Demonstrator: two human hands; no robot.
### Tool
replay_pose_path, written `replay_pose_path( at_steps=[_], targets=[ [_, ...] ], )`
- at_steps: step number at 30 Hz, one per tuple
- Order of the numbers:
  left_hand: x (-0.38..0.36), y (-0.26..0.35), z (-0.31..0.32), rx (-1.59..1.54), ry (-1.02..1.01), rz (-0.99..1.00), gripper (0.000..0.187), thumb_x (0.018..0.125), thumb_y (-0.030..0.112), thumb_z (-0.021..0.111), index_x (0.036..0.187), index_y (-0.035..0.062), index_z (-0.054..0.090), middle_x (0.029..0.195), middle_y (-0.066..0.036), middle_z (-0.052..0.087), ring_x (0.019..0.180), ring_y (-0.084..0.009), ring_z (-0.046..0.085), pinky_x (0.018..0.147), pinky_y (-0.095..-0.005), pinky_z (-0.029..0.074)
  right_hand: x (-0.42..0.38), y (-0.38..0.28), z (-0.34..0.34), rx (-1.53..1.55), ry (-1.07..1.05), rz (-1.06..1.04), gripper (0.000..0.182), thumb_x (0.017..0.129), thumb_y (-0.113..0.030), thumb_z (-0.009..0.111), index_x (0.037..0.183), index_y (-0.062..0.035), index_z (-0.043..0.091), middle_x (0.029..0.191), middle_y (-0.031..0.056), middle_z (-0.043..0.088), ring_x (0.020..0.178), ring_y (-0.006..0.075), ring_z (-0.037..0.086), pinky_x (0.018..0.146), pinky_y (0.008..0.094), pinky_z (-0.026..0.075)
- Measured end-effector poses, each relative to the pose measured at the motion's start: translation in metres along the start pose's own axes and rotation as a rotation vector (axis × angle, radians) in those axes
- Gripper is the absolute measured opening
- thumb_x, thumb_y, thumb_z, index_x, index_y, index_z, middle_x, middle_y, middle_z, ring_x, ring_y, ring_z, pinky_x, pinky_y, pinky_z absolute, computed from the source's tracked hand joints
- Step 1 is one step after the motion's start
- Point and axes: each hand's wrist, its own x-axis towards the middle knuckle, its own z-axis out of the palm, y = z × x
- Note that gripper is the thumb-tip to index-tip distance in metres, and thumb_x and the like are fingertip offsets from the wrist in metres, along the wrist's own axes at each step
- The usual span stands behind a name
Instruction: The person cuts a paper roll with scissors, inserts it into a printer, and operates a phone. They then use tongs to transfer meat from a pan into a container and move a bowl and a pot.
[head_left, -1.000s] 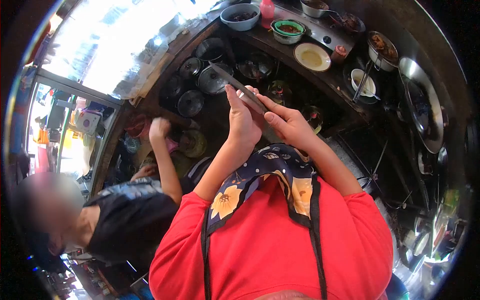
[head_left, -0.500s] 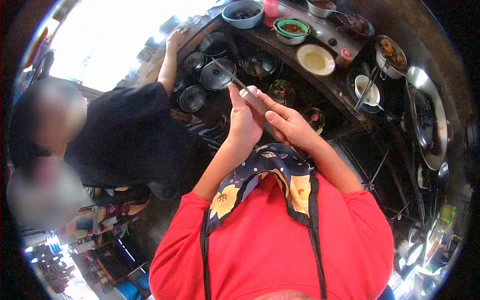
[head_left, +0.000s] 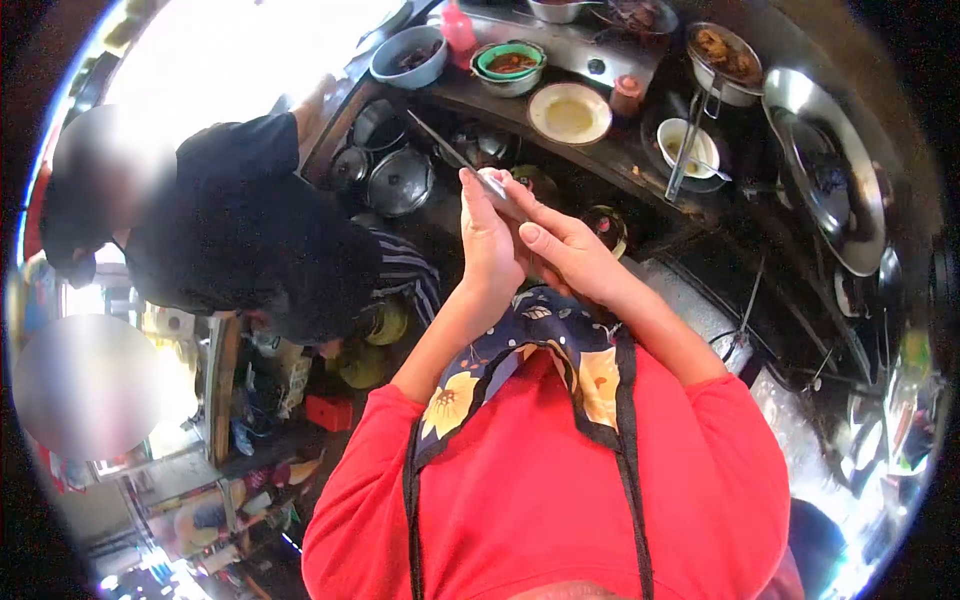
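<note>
A long, narrow knife (head_left: 447, 147) points up and to the left from between my two hands, its handle end hidden by my fingers. My right hand (head_left: 577, 256) is closed around the handle end. Against it, my left hand (head_left: 490, 240) is cupped with its thumb beside the blade. Something small and pale (head_left: 494, 180) shows at the fingertips, too hidden to name. Both hands are in front of my patterned apron (head_left: 535, 322).
A co-worker in dark clothes (head_left: 240, 220) leans at the left. Beyond my hands a counter holds a grey bowl (head_left: 424, 76), a green bowl, a cream plate (head_left: 550, 113), a white bowl with a spoon and a large metal pan (head_left: 783, 100). Lidded pots (head_left: 400, 182) stand below.
The view has turned, so the counter items appear farther left. The co-worker's body has shifted and the arm is less distinct. My hands stay together around the knife.
</note>
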Motion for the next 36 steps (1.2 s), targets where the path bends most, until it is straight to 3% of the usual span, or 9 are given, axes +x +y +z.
replay_pose_path(
  at_steps=[3, 6, 10, 13, 16, 19, 21, 24, 36],
  targets=[
    [0.0, -0.008, 0.013, -0.016, -0.111, -0.015, 0.05, 0.091, 0.062, 0.037, 0.093, 0.013, 0.044, 0.083, -0.002, 0.049, 0.081, -0.017, 0.049, 0.075, -0.0301, 0.044, -0.002, 0.011, -0.007, -0.326, 0.191, -0.263, 0.056, 0.095, -0.035, 0.048, 0.145, -0.0226, 0.027, 0.115, 0.0132, 0.063, 0.081, 0.0239, 0.067, 0.072, 0.033, 0.051],
    [0.0, -0.013, 0.019, -0.028, -0.171, -0.045, 0.05, 0.09, 0.063, 0.037, 0.094, 0.0134, 0.044, 0.085, -0.002, 0.049, 0.081, -0.0172, 0.049, 0.076, -0.0304, 0.043, -0.005, 0.018, -0.013, -0.413, 0.267, -0.309, 0.055, 0.093, -0.036, 0.05, 0.143, -0.0221, 0.03, 0.122, 0.0206, 0.056, 0.107, 0.0357, 0.058, 0.089, 0.0382, 0.045],
    [-0.004, -0.018, 0.03, -0.061, -0.159, -0.055, 0.048, 0.09, 0.061, 0.038, 0.095, 0.0138, 0.044, 0.086, -0.001, 0.049, 0.081, -0.0168, 0.049, 0.076, -0.0308, 0.044, -0.012, 0.009, -0.014, -0.426, 0.356, -0.372, 0.054, 0.092, -0.037, 0.05, 0.141, -0.0233, 0.034, 0.115, 0.024, 0.058, 0.105, 0.0401, 0.056, 0.085, 0.0379, 0.047],
    [-0.008, -0.019, 0.034, -0.088, -0.17, -0.061, 0.047, 0.091, 0.06, 0.037, 0.094, 0.0137, 0.044, 0.086, -0.001, 0.049, 0.081, -0.0167, 0.049, 0.077, -0.0314, 0.045, -0.021, 0.002, -0.018, -0.523, 0.344, -0.18, 0.051, 0.092, -0.036, 0.05, 0.14, -0.0239, 0.037, 0.11, 0.0242, 0.06, 0.102, 0.0416, 0.055, 0.084, 0.0385, 0.048],
    [-0.006, -0.025, 0.033, -0.05, -0.142, -0.064, 0.045, 0.092, 0.058, 0.036, 0.096, 0.0135, 0.045, 0.088, -0.001, 0.05, 0.084, -0.0175, 0.051, 0.078, -0.033, 0.045, -0.022, 0.006, -0.023, -0.569, 0.378, -0.267, 0.051, 0.093, -0.036, 0.05, 0.139, -0.0206, 0.038, 0.106, 0.0181, 0.065, 0.094, 0.039, 0.063, 0.084, 0.039, 0.048],
    [0.001, -0.031, 0.027, -0.048, -0.109, -0.089, 0.046, 0.094, 0.057, 0.035, 0.098, 0.0124, 0.047, 0.089, -0.002, 0.052, 0.087, -0.019, 0.053, 0.079, -0.0351, 0.045, -0.026, -0.002, -0.031, -0.208, 0.265, -0.211, 0.052, 0.094, -0.041, 0.048, 0.139, -0.0148, 0.04, 0.08, 0.0114, 0.069, 0.064, 0.026, 0.066, 0.064, 0.0345, 0.052],
    [0.0, -0.026, 0.025, -0.043, -0.162, -0.147, 0.047, 0.094, 0.056, 0.034, 0.1, 0.0108, 0.047, 0.091, -0.002, 0.053, 0.088, -0.0177, 0.053, 0.08, -0.0341, 0.044, -0.032, -0.008, -0.041, 0.184, 0.103, 0.026, 0.056, 0.095, -0.044, 0.046, 0.14, -0.0104, 0.039, 0.06, 0.0024, 0.056, 0.045, 0.0089, 0.05, 0.043, 0.024, 0.042],
    [0.004, -0.023, 0.018, -0.026, -0.252, -0.239, 0.049, 0.095, 0.055, 0.032, 0.102, 0.0087, 0.049, 0.093, -0.003, 0.054, 0.091, -0.0173, 0.053, 0.083, -0.0341, 0.042, -0.032, -0.009, -0.042, 0.354, 0.088, 0.097, 0.058, 0.096, -0.045, 0.045, 0.143, -0.0131, 0.034, 0.053, -0.0014, 0.041, 0.039, 0.0033, 0.034, 0.035, 0.018, 0.028],
    [0.0, -0.023, 0.013, -0.174, -0.134, -0.156, 0.039, 0.095, 0.049, 0.041, 0.097, 0.0121, 0.053, 0.093, 0.0, 0.057, 0.091, -0.0176, 0.054, 0.082, -0.0346, 0.045, -0.025, -0.014, -0.027, 0.042, 0.031, -0.003, 0.056, 0.097, -0.037, 0.044, 0.147, -0.0209, 0.024, 0.085, -0.0008, 0.056, 0.047, 0.0043, 0.039, 0.038, 0.0191, 0.034]
  ],
)
